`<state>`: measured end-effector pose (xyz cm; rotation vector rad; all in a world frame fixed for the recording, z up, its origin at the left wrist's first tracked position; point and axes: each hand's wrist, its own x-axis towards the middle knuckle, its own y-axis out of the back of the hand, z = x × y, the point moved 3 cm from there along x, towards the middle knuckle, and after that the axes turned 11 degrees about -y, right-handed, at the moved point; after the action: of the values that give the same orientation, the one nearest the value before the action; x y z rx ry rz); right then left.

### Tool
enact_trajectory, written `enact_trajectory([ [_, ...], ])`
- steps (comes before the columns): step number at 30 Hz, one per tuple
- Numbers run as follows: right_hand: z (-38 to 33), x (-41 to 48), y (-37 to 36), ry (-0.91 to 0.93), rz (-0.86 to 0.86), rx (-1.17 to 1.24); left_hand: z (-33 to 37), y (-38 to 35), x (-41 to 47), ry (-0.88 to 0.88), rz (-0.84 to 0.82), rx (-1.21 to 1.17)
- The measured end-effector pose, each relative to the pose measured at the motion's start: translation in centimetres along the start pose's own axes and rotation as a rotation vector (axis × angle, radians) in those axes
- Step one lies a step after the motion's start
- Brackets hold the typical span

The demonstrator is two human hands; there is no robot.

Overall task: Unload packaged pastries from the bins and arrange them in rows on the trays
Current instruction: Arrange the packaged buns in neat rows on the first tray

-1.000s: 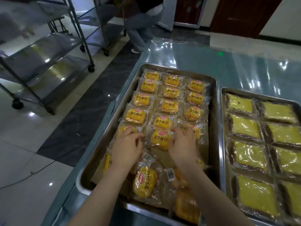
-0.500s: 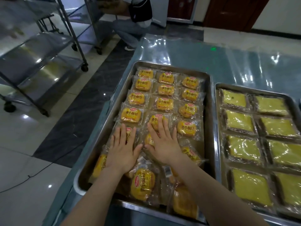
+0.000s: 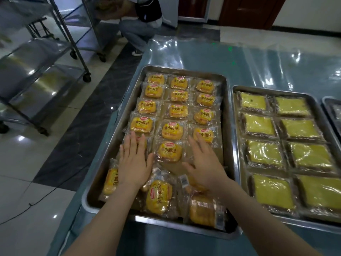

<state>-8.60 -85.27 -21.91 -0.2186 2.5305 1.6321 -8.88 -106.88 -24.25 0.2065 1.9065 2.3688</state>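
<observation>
A steel tray (image 3: pixel 228 126) holds several yellow packaged buns in three rows; one bun (image 3: pixel 168 151) lies between my hands. My left hand (image 3: pixel 133 161) lies flat, fingers straight, on a packaged bun in the left column. My right hand (image 3: pixel 203 163) is spread flat over the tray's right column, fingertips at a packaged bun (image 3: pixel 203 134). Loose buns (image 3: pixel 159 196) lie unsorted at the tray's near end, partly under my wrists.
A second tray (image 3: pixel 235 126) to the right holds wrapped yellow square cakes (image 3: pixel 263 154) in two columns. A third tray's corner (image 3: pixel 327 104) shows at far right. Wheeled steel racks (image 3: pixel 42 71) stand left on the floor. A person (image 3: pixel 140 24) crouches beyond the table.
My right hand has slid right from the middle column to the right column, uncovering the bun in the middle. My left hand has stayed flat on the left column.
</observation>
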Motion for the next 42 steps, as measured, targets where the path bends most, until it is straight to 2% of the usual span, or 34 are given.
enact_trajectory([
  [3, 3.1, -2.3, 1.3, -0.170, 0.111, 0.080, 1.1, 1.3, -1.0, -0.086, 0.116, 0.001],
  [5, 3.8, -3.1, 1.3, -0.244, 0.083, 0.038, 1.9, 1.7, -1.8, -0.105, 0.128, -0.094],
  [8, 3.4, -2.8, 1.1, -0.281, -0.035, -0.100, 3.7, 1.7, -2.5, -0.152, 0.019, -0.277],
  [10, 3.0, -2.3, 1.9, -0.277, -0.021, -0.094, 4.9, 1.1, -2.6, -0.194, -0.070, -0.284],
  [12, 2.6, -2.0, 2.9, -0.220, 0.069, -0.040, 5.6, 0.6, -2.4, -0.192, -0.099, -0.286],
  [16, 2.4, -2.0, 3.6, -0.023, 0.265, 0.139, 6.6, 1.0, -0.7, -0.196, 0.000, -0.274],
  [19, 2.5, -1.6, 3.1, 0.142, 0.374, 0.037, 7.7, 1.1, 1.3, -0.253, -0.007, -0.221],
  [20, 2.7, -1.1, 2.9, 0.159, 0.332, -0.028, 8.0, 1.0, 2.0, -0.263, -0.022, -0.198],
  [23, 3.6, 0.4, 1.8, 0.132, 0.049, -0.198, 8.4, 0.4, 3.4, -0.242, -0.050, -0.183],
  [24, 4.0, 0.7, 1.6, 0.131, 0.014, -0.222, 8.4, 0.2, 3.7, -0.230, -0.050, -0.182],
  [28, 3.8, 1.8, 1.6, 0.081, 0.107, -0.140, 8.0, -0.9, 4.6, -0.218, -0.063, -0.134],
  [34, 4.1, 3.5, -1.2, -0.185, 0.087, -0.288, 7.4, -3.0, 4.5, -0.158, -0.207, -0.095],
  [42, 4.7, 4.3, -2.0, -0.037, 0.019, -0.377, 7.2, -4.0, 4.4, -0.152, -0.169, -0.096],
])
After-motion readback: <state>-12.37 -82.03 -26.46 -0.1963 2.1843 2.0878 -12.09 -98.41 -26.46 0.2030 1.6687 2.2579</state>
